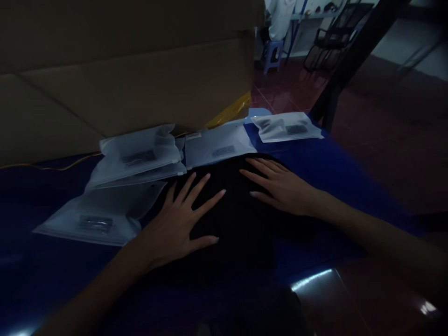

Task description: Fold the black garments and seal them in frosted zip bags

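A black piece of cloth, perhaps a garment, lies spread on the blue table surface; its exact kind is too dark to tell. My left hand rests on its left part, fingers spread. On the right part my right hand lies flat with its fingers apart. Close by my left wrist is a frosted zip bag with a dark printed patch. Behind the cloth lie another frosted bag and, further left, stacked bags.
One more frosted bag lies near the far right edge. A large cardboard box stands behind the bags, with yellow plastic at its corner. Beyond are a dark slanted post, a black chair and a person on a blue stool.
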Motion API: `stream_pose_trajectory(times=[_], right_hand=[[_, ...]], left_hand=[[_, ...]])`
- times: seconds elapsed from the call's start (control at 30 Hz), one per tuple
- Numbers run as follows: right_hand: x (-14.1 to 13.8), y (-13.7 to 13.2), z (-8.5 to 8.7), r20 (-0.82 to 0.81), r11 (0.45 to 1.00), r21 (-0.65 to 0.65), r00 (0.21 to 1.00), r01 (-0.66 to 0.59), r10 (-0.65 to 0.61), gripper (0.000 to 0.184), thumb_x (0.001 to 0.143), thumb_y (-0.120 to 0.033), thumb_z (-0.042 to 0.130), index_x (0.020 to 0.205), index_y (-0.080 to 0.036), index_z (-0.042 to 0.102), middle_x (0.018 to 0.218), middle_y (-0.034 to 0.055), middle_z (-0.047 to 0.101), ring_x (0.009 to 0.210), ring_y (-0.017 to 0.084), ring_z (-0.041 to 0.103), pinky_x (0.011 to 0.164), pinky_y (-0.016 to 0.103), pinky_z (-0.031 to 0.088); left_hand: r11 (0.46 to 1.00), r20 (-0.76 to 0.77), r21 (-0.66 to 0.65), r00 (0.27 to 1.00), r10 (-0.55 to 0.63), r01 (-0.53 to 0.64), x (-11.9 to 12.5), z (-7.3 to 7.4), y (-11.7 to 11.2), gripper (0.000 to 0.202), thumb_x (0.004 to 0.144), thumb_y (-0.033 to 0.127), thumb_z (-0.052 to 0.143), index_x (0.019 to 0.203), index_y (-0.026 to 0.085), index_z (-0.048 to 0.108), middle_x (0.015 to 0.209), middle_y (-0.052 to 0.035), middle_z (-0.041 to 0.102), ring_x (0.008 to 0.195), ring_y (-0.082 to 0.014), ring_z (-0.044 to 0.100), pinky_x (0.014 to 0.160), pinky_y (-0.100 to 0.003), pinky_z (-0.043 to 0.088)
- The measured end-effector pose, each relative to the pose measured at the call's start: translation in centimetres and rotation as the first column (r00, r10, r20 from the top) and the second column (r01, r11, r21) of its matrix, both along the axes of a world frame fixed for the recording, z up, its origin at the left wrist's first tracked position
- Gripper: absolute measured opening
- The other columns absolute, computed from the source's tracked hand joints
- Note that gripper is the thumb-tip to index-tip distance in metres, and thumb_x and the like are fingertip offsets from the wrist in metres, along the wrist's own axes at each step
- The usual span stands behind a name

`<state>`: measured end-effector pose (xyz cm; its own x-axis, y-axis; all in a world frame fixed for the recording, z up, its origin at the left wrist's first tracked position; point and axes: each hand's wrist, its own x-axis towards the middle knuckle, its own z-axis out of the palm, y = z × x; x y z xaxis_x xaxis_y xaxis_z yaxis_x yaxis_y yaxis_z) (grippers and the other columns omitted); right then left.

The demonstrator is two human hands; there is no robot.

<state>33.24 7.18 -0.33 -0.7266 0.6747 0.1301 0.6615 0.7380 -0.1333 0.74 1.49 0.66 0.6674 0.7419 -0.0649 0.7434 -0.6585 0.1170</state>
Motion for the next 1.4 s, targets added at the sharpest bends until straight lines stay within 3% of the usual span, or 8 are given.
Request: stream_pose_trajectory(times=[0.2, 0.43, 0.7, 0.97, 1.3, 1.4], right_hand=[[-0.7, -0.2, 0.3, -0.046, 0.995, 0.097, 0.999, -0.019, 0.023, 0.052, 0.108, -0.038, 0.046, 0.154, -0.013, 0.051, 0.161, 0.0197, 0.047, 0.154, 0.034, 0.037, 0.126, 0.057, 0.033], [-0.5, 0.0, -0.3, -0.024, 0.995, -0.041, 0.995, -0.095, 0.094, 0.071, 0.106, -0.06, 0.044, 0.166, -0.026, 0.028, 0.174, 0.0176, 0.017, 0.161, 0.038, 0.015, 0.128, 0.065, 0.019], [0.5, 1.1, -0.2, -0.055, 0.988, -0.085, 0.99, -0.131, 0.127, 0.073, 0.106, -0.059, 0.048, 0.168, -0.032, 0.02, 0.176, 0.0104, 0.013, 0.162, 0.034, 0.013, 0.13, 0.064, 0.016], [0.3, 0.8, -0.1, -0.044, 0.988, -0.1, 0.992, -0.12, 0.116, 0.073, 0.106, -0.061, 0.047, 0.167, -0.028, 0.026, 0.176, 0.0129, 0.014, 0.162, 0.035, 0.013, 0.13, 0.062, 0.017], [0.4, 0.7, 0.3, -0.066, 0.989, -0.097, 0.992, -0.114, 0.107, 0.068, 0.105, -0.059, 0.049, 0.163, -0.025, 0.037, 0.172, 0.0161, 0.027, 0.16, 0.038, 0.022, 0.126, 0.066, 0.025], [0.3, 0.8, 0.9, -0.132, 0.991, -0.062, 0.985, -0.121, 0.112, 0.056, 0.106, -0.051, 0.051, 0.153, -0.021, 0.052, 0.161, 0.0171, 0.047, 0.15, 0.037, 0.041, 0.12, 0.063, 0.037]], left_hand=[[0.997, 0.0, 0.022, 0.998, 0.069, -0.069, 0.3, -0.5, -0.2, 0.082, 0.101, 0.073, 0.043, 0.167, 0.042, 0.006, 0.178, -0.0105, -0.001, 0.161, -0.048, 0.006, 0.116, -0.081, 0.025], [0.993, -0.004, 0.019, 0.994, 0.113, -0.113, 0.7, -0.6, -0.5, 0.084, 0.099, 0.077, 0.043, 0.167, 0.042, 0.01, 0.178, -0.0096, 0.0, 0.16, -0.0497, 0.006, 0.115, -0.083, 0.024], [0.991, 0.007, 0.008, 0.991, 0.132, -0.132, 0.8, -0.6, -0.5, 0.084, 0.098, 0.076, 0.045, 0.167, 0.04, 0.013, 0.178, -0.0079, 0.002, 0.16, -0.0502, 0.009, 0.117, -0.082, 0.023], [0.995, 0.02, 0.013, 0.995, 0.1, -0.1, 0.6, -0.6, -0.4, 0.085, 0.099, 0.074, 0.046, 0.168, 0.04, 0.01, 0.178, -0.0081, 0.001, 0.16, -0.0489, 0.007, 0.117, -0.081, 0.022], [0.997, 0.021, 0.023, 0.998, 0.067, -0.067, 0.4, -0.7, -0.3, 0.084, 0.101, 0.073, 0.045, 0.168, 0.039, 0.008, 0.178, -0.0105, 0.001, 0.161, -0.0477, 0.007, 0.117, -0.08, 0.023], [0.997, 0.04, 0.039, 0.997, 0.072, -0.073, 0.6, -0.8, -0.3, 0.082, 0.101, 0.071, 0.046, 0.168, 0.038, 0.013, 0.177, -0.0106, 0.006, 0.16, -0.0476, 0.01, 0.118, -0.08, 0.024]])
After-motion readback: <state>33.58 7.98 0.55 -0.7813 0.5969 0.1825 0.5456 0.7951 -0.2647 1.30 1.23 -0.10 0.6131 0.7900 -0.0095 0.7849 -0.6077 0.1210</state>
